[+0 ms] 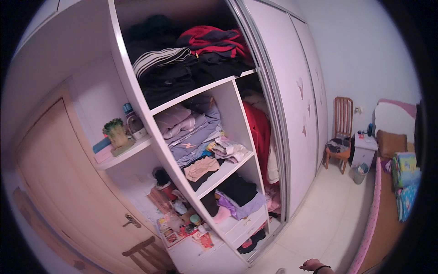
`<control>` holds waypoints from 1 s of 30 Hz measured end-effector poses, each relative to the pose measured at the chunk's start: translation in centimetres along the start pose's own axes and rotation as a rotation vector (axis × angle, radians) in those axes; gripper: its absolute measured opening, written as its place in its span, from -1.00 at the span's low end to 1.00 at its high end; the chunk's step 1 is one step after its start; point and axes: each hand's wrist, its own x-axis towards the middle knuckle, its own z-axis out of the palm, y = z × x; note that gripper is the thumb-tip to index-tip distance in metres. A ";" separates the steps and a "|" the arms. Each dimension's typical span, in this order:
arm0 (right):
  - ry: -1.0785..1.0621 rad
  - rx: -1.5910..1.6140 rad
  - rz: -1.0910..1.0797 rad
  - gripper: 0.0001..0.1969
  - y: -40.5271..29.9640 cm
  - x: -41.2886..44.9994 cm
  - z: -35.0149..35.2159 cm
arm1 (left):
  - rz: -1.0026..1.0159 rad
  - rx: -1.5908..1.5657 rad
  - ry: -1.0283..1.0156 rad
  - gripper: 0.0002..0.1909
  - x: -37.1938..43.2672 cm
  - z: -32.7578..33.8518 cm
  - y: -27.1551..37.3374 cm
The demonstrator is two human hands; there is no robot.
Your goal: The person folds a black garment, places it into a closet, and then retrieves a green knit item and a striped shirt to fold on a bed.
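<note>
My right hand (312, 265), with a dark band at the wrist, hangs low over the pale tiled floor (304, 236). Its fingers look curled, but I cannot tell whether they hold anything. My left hand is out of view. Before me stands a white wardrobe (209, 88) with its left section exposed. Dark folded clothes (178, 77) and a red-and-dark garment (214, 41) lie on its top shelf. Lilac bedding (195, 132) and a beige cloth (202, 168) fill the middle shelf. Below are a black cloth (237, 190) and a purple cloth (227, 202).
Sliding doors (291, 85) cover the wardrobe's right side. At left are a wooden door (75, 171), a chair back (145, 251) and a cluttered desk (191, 253). A bed (386, 219), wooden chair (338, 147), nightstand (364, 144) and waste bin (360, 174) stand at right.
</note>
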 end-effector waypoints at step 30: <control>-0.148 -0.312 -0.270 -0.43 28.2 19.9 -29.9 | -0.288 -0.120 0.357 -0.62 18.9 4.6 20.4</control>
